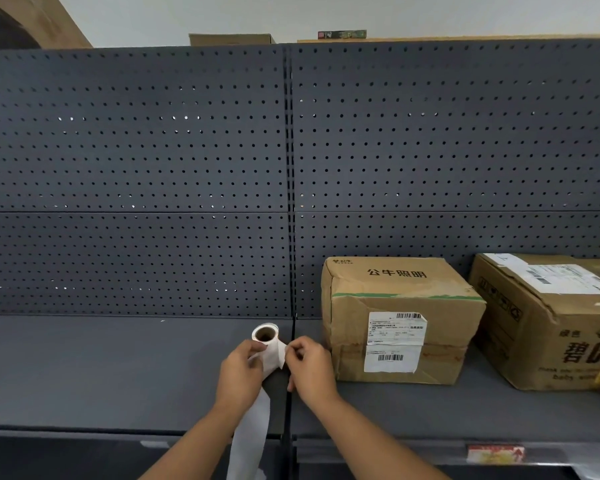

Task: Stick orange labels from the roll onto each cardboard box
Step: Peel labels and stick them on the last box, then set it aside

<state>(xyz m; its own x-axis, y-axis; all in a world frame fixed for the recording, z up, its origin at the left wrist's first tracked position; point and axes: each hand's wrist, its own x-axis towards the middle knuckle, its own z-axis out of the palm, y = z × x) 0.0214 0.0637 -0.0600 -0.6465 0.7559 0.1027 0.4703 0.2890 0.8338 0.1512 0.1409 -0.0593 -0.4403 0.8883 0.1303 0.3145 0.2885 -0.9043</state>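
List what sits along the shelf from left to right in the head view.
Left hand → label roll → right hand → cardboard box with green stripe → second cardboard box at the right edge.

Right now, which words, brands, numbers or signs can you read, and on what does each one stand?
"公牛照明": printed on top of the near cardboard box.
"碧C": large print on the front of the far right box.
White shipping labels with barcodes on both boxes: too small to read.
Red shelf-edge tag: blurred.
Label roll: no text visible.
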